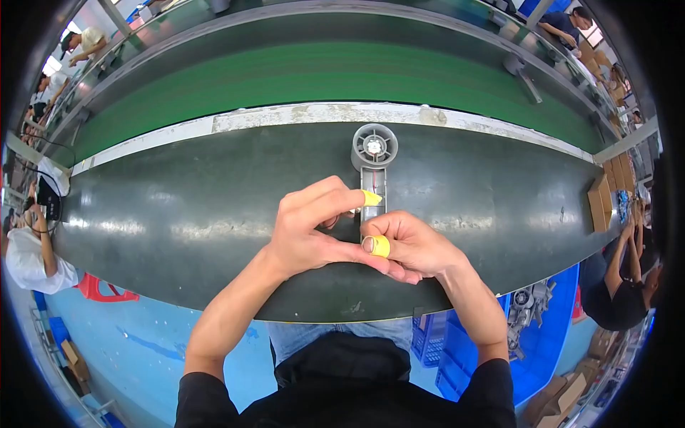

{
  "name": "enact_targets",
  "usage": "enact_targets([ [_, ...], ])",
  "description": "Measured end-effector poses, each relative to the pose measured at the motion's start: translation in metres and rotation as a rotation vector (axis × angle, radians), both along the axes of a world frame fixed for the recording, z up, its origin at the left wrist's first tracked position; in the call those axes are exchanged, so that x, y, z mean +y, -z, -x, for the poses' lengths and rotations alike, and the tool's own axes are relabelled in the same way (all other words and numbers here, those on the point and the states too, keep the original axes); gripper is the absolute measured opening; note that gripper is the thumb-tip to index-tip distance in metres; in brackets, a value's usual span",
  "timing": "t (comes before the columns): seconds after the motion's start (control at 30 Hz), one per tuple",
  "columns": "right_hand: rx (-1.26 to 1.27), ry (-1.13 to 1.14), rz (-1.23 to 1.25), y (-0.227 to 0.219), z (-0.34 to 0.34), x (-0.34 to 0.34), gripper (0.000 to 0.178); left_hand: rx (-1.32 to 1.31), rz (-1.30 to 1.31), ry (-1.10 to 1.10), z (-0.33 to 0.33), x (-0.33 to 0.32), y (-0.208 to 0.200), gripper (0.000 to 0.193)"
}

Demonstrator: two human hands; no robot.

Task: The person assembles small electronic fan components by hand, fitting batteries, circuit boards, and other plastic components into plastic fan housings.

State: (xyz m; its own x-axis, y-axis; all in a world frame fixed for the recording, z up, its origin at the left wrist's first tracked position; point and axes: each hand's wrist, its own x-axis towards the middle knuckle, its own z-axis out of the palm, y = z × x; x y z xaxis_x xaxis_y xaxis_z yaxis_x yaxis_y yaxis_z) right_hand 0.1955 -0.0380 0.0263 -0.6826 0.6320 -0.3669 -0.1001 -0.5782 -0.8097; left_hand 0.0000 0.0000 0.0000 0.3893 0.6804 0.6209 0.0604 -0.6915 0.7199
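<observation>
A grey handheld fan housing lies on the dark work table, its round finned head away from me and its open, channel-like handle pointing toward me. A thin reddish wire shows inside the handle. My left hand is closed at the handle's left side, its index fingertip, wrapped in yellow tape, over the channel. My right hand is closed around the near end, the thumb, with yellow tape on it, bent over it. Both hands meet there and hide that end; any small part between the fingers cannot be made out.
Beyond the table's pale rim runs a green conveyor belt. A blue bin with several grey parts stands below at the right. A cardboard box sits at the table's right end. Other people work at both sides.
</observation>
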Motion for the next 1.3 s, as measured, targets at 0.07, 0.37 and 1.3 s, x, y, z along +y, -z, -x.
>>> enact_targets([
  [0.07, -0.080, -0.066, -0.022, -0.001, -0.001, 0.001, 0.040, 0.025, -0.054, 0.017, 0.000, -0.001, -0.001, 0.062],
  [0.37, -0.105, -0.011, -0.151, -0.001, -0.009, 0.000, 0.037, 0.010, -0.095, 0.057, -0.001, 0.002, -0.002, 0.066],
  [1.3, -0.060, 0.742, -0.646, 0.007, -0.039, 0.011, 0.016, 0.059, 0.132, -0.271, 0.005, 0.007, -0.001, 0.014],
])
